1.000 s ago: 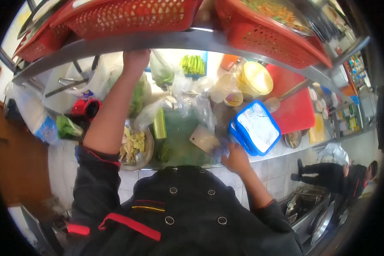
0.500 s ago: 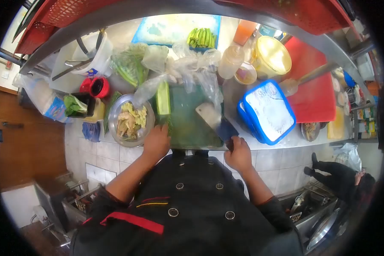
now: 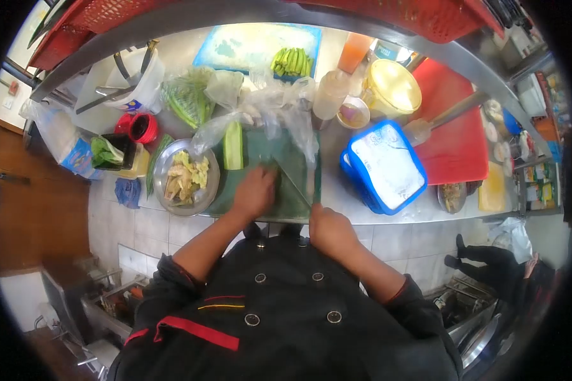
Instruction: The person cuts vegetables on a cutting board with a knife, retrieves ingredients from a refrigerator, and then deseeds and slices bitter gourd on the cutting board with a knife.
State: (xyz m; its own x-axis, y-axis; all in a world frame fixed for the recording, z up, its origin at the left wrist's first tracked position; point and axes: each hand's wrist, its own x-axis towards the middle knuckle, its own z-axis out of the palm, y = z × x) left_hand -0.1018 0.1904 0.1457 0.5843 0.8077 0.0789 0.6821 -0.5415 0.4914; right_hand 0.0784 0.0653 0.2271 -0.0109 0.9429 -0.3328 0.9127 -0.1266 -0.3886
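Observation:
My right hand (image 3: 332, 230) grips a knife by its handle, near the front right of the green cutting board (image 3: 251, 206). The knife's blade (image 3: 293, 186) points away and to the left, seen nearly edge-on, its tip close to the fingers of my left hand (image 3: 258, 189). Those fingers are bent down on the board, and what lies beneath them is hidden. A long cut piece of cucumber (image 3: 233, 146) rests on the board's left part, pale side up. Left of the board stands a metal bowl (image 3: 215, 184) of pale, yellowish food pieces.
Plastic bags (image 3: 270, 105) lie along the board's far edge. A blue-rimmed tub (image 3: 394, 166) stands to the right, beside a red board (image 3: 457, 120). Green cut strips (image 3: 291, 61) sit on a blue-edged board behind. A person in dark clothes is at lower right.
My left hand has moved right, from the board's left edge onto its middle. The knife has come left and turned from flat to edge-on, with my right hand following.

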